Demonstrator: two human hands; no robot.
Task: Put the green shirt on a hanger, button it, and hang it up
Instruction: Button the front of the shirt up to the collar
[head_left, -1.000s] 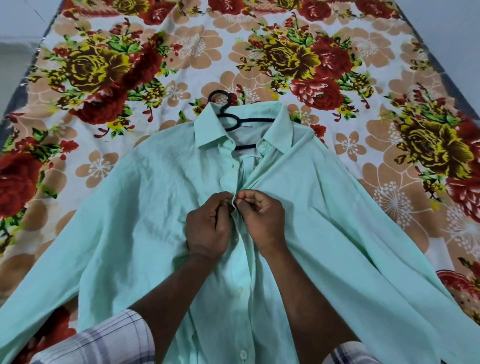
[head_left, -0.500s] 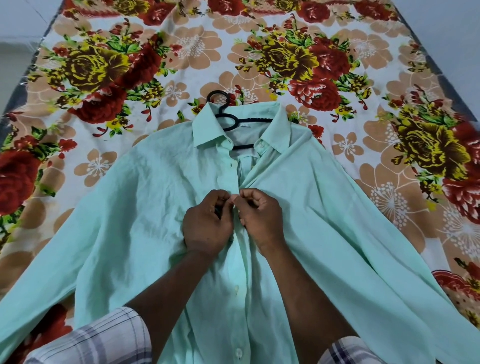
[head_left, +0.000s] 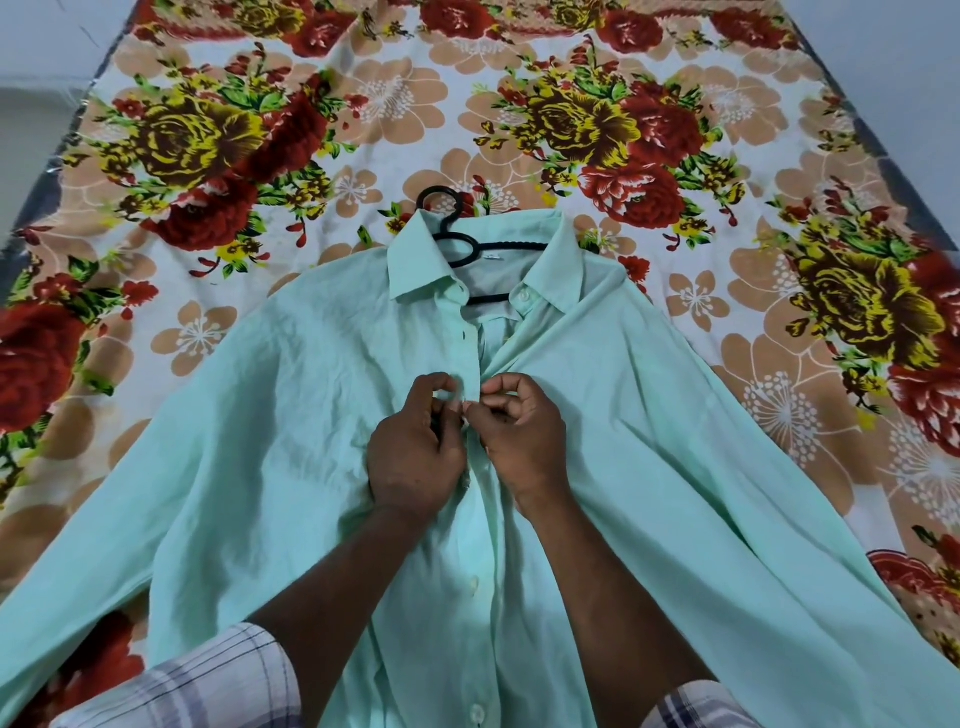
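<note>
Mint-green placket edge: pinched by the left hand, fingers curled, at frame centre. Right hand: touching the left, fingertips pinching the opposite front edge. Green shirt: laid face up, sleeves spread toward the lower corners; two lower buttons closed, collar open. Black hanger: inside the collar, hook lying flat above it at upper centre. Floral bedsheet: red, yellow and tan, beneath everything. Plaid sleeves: at the bottom edge.
</note>
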